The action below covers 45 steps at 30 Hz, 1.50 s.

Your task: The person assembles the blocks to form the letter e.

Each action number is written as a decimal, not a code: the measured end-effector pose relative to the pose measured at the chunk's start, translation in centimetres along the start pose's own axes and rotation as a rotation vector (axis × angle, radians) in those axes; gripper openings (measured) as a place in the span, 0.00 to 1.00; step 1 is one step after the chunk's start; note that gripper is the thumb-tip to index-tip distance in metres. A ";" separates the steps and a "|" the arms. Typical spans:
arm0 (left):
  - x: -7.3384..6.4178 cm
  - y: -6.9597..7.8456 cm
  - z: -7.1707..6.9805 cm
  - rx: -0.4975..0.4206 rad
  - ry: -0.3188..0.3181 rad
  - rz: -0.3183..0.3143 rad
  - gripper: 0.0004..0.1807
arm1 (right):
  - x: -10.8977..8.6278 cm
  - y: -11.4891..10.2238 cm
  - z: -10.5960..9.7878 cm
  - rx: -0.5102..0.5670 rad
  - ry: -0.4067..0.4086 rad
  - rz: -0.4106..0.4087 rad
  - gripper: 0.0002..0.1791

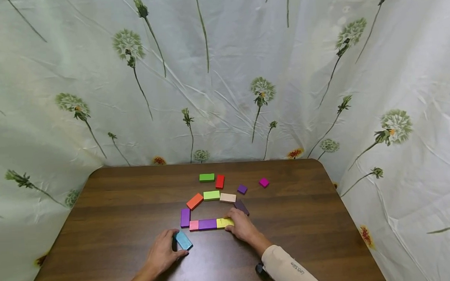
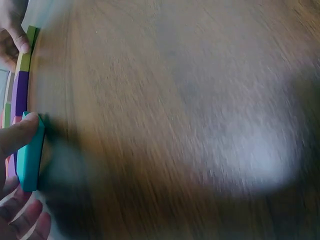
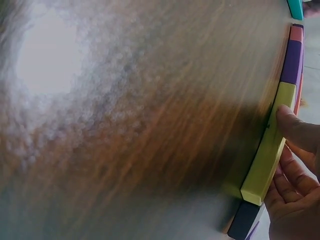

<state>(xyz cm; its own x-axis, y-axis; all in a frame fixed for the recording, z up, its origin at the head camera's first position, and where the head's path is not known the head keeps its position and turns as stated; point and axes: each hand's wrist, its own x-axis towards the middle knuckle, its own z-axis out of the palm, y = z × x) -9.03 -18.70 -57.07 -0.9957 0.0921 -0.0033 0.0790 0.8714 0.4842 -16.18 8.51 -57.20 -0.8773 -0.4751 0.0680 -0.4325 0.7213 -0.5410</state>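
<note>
2 hands over the table (image 1: 118,212), well apart, each with a block. Left hand (image 1: 163,250) pinches the blue block (image 1: 183,240) between thumb and fingertips, angled, near the row's left end. Can't tell if it's off the wood (shadow beside it doesn't settle that). Right hand (image 1: 244,227) grips the yellow block (image 1: 222,222), thumb on the near side, fingers behind. Yellow is the right end of a straight row of 3: pink block (image 1: 194,225), long purple block (image 1: 207,224), yellow. Beyond the row, an arc: left purple block (image 1: 185,217), orange block (image 1: 195,201), lime block (image 1: 211,195), beige block (image 1: 228,197), dark block (image 1: 241,207).

Risks, my read: too much leftward push on yellow runs down the row, and pink shoves the left purple block out of line. Right fingers sit close to the dark block, so a sloppy release could knock it. Blue could twist if the thumb goes slack, or clip the pink corner if it comes in askew. Loose grip on yellow = gap at the purple joint
</note>
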 end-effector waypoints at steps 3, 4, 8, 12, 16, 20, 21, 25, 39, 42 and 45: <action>0.1 0.1 0.4 -0.017 0.034 0.028 0.38 | 0.0 0.0 0.0 -0.007 0.005 -0.007 0.13; 0.1 0.1 0.5 -0.020 0.040 0.034 0.38 | 0.0 0.0 0.1 -0.010 0.006 -0.010 0.14; 0.3 0.2 0.6 -0.032 0.037 0.029 0.37 | 0.0 0.0 0.1 -0.019 0.004 -0.008 0.14; 0.4 0.3 0.7 -0.047 0.035 0.016 0.37 | 0.0 -0.1 0.0 -0.017 0.004 -0.003 0.14; 0.4 0.3 0.7 -0.049 0.046 0.018 0.37 | 0.0 -0.1 0.0 -0.022 0.003 -0.002 0.14; 0.4 0.2 0.7 -0.027 0.040 0.024 0.37 | -0.1 -0.2 0.1 -0.022 0.006 -0.002 0.14; 0.4 0.2 0.6 -0.023 0.036 0.022 0.37 | -0.1 -0.2 0.1 -0.023 0.008 -0.003 0.14; 0.5 0.2 0.5 -0.007 0.018 0.008 0.37 | -0.1 -0.2 0.1 -0.028 0.020 -0.010 0.14; 0.6 0.1 0.5 -0.006 0.030 0.037 0.36 | 0.1 0.1 0.1 -0.053 0.015 -0.018 0.13; 0.7 0.1 0.4 -0.002 0.033 0.041 0.36 | 0.1 0.1 0.0 -0.050 0.012 -0.012 0.14; 0.8 0.1 0.4 0.003 0.030 0.041 0.36 | 0.1 0.0 0.0 -0.050 0.011 -0.007 0.14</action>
<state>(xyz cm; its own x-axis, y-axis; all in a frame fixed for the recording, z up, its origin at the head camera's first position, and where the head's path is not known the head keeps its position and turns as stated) -9.77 -18.35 -57.35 -0.9926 0.1134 0.0423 0.1197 0.8684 0.4811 -16.27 8.46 -57.23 -0.8762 -0.4750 0.0813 -0.4486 0.7423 -0.4978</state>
